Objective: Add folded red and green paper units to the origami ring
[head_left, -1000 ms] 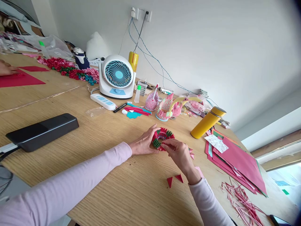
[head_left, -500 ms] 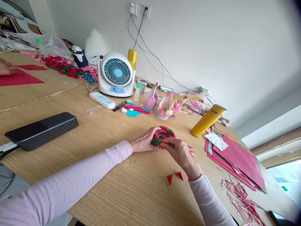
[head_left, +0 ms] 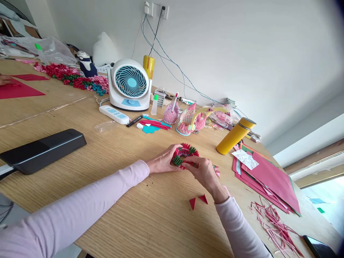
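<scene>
A ring of folded paper pieces, red with green sections, is between my hands over the wooden table. My left hand grips its left side, thumb on top and fingers around the outer edge. At the ring's near right side, my right hand pinches with thumb and forefinger against the rim; whether a loose piece sits in the pinch is hidden. Two red folded paper triangles lie in front of my right hand. More red and pink folded pieces show just beyond it, partly covered.
Paper swans, a white fan and a power strip stand behind. At right are a yellow flask, red paper sheets, paper strips and a phone. Another person's hand rests far left.
The whole view has shifted slightly left. Both hands keep the same hold on the paper ring, and the loose triangles have not moved on the table.
</scene>
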Demonstrator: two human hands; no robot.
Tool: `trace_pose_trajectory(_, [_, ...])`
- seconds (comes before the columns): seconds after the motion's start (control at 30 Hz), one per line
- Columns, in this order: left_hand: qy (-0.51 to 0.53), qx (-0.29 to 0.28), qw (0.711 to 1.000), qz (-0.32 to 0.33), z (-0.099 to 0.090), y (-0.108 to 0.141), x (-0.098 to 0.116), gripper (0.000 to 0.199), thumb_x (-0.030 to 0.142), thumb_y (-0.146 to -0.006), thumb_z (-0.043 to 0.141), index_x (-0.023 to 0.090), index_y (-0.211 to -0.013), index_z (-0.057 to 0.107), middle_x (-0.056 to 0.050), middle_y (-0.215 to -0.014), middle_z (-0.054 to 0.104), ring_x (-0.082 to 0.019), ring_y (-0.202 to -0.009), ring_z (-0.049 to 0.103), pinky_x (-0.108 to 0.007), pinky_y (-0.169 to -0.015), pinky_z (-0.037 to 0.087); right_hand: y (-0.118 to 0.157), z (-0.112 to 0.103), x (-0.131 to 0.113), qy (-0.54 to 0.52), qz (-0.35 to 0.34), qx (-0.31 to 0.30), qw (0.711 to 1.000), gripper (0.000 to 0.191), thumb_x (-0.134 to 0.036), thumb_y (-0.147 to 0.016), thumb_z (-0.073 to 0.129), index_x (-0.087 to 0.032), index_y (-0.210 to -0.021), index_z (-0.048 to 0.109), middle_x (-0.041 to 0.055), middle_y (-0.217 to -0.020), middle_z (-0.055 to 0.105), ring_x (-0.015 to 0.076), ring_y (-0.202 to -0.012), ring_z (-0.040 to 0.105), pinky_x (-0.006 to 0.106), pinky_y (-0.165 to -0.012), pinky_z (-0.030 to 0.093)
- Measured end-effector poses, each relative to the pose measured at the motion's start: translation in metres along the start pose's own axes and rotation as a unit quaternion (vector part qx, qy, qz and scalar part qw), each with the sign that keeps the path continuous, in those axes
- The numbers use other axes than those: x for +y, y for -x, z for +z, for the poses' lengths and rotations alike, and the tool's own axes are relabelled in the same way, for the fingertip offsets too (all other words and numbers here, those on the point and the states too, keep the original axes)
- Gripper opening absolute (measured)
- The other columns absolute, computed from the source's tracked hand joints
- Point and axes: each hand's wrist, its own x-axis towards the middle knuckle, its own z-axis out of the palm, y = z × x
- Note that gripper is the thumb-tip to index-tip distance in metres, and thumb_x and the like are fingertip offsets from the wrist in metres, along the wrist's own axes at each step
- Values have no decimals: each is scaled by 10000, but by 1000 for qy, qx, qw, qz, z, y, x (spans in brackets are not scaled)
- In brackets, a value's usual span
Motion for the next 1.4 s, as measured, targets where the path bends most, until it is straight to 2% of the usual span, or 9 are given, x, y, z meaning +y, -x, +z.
trace_pose_trajectory(0.1, [7,-5,1000,-4,-1,0,0,885,337,-667,842,221,-1378,327,-153,-1340,483,-303,-1255,510,-489,-1045,450,1,0,1,-10,18,-10,1000,156,-356,-836,653,-270,-866,779,-9,-647,723,126,-385,559,242,-426,366])
trace_pose_trajectory(0.23, [9,-18,1000,-8,-2,0,2,880,338,-685,835,222,-1386,317,-159,-1353,476,-300,-1265,508,-486,-1051,449,2,1,2,-16,26,-31,999,168,-350,-847,640,-241,-888,762,-28,-524,645,134,-368,576,229,-427,377])
trace_pose_trajectory(0.73, [3,-39,999,10,-2,-3,2,870,370,-747,792,228,-1426,268,-176,-1433,418,-300,-1335,446,-491,-1100,404,-1,-2,-3,13,30,-68,997,171,-336,-878,605,-212,-860,723,-48,-473,591,137,-396,602,229,-506,423])
trace_pose_trajectory(0.87, [-48,-22,998,29,-5,0,9,954,376,-703,817,216,-1449,244,-206,-1520,283,-353,-1450,259,-524,-1149,332,-2,-9,3,6,14,-91,996,146,-315,-861,650,-227,-943,732,-46,-550,646,130,-443,638,222,-542,442])
trace_pose_trajectory(0.97, [-98,10,993,61,-10,3,20,767,390,-776,747,200,-1403,348,-201,-1537,258,-349,-1467,208,-526,-1165,290,-4,-16,13,8,-2,-86,996,212,-304,-822,706,-237,-1022,718,-47,-556,658,145,-497,667,225,-568,463])
trace_pose_trajectory(1.07, [-109,15,991,75,-12,1,30,355,360,-886,628,209,-1200,558,-134,-1372,512,-283,-1362,399,-463,-1133,336,-6,-18,23,11,-13,-73,997,170,-295,-824,703,-220,-977,713,-25,-581,676,166,-557,690,231,-568,478])
trace_pose_trajectory(1.13, [-109,11,991,75,-10,-2,32,187,355,-912,605,212,-1027,642,-78,-1169,654,-254,-1242,509,-427,-1082,379,-7,-17,27,-11,-33,-76,996,139,-314,-846,683,-214,-939,712,-3,-659,705,163,-576,694,233,-566,490])
trace_pose_trajectory(1.27, [-100,39,991,84,-2,-7,28,151,333,-910,622,199,-877,683,-31,-924,723,-215,-1051,596,-370,-997,433,-7,-11,32,-71,-64,-85,992,177,-363,-868,661,-205,-925,715,33,-843,734,146,-581,690,235,-563,515])
trace_pose_trajectory(1.4, [-88,44,991,91,0,-8,24,134,287,-903,627,195,-824,683,-28,-890,732,-219,-1077,591,-363,-987,442,-8,-9,35,-92,-63,-85,990,223,-399,-865,662,-194,-931,721,39,-837,732,144,-571,685,232,-555,521])
